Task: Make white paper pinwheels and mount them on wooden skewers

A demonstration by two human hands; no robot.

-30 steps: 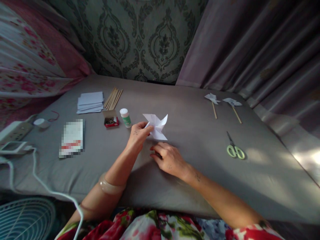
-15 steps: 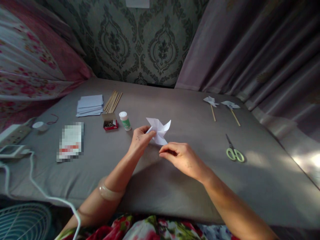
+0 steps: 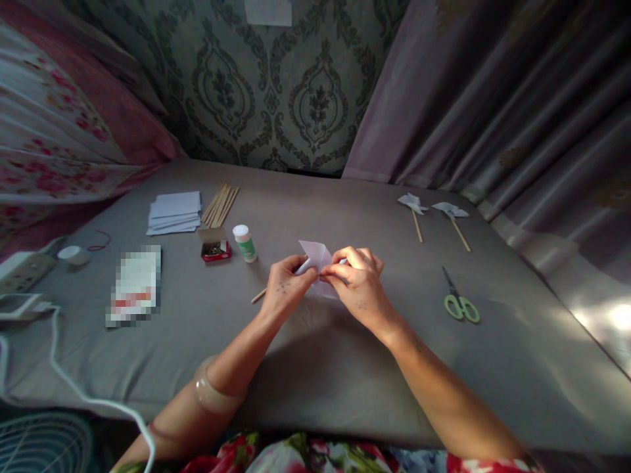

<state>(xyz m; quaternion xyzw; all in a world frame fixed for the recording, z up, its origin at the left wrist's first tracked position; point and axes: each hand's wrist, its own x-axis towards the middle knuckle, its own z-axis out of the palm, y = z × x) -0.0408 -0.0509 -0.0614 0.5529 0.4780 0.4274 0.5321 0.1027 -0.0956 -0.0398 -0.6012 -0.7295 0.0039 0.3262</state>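
A white paper pinwheel point(image 3: 319, 251) is between my two hands, over the middle of the cloth-covered surface. My left hand point(image 3: 290, 282) is closed on its left side, the thumb near the centre. My right hand point(image 3: 357, 272) pinches at the centre from the right, fingertips almost meeting the left thumb. Whatever the right fingertips press there is too small to make out, and the hands cover part of the blades. The end of a wooden stick point(image 3: 259, 295) shows beside my left hand; I cannot tell whether the hand holds it.
A glue bottle point(image 3: 245, 244), a red box of small metal pieces point(image 3: 215, 249), wooden sticks point(image 3: 220, 205) and stacked paper point(image 3: 174, 213) lie left. Rightward are two finished pinwheels point(image 3: 413, 203) on sticks and green-handled scissors point(image 3: 461, 307). A white cable point(image 3: 83, 387) crosses the front left.
My right hand has moved up from the pinwheel's lower tip to its centre. The left hand has shifted slightly right and lower, and a stick end now shows beside it.
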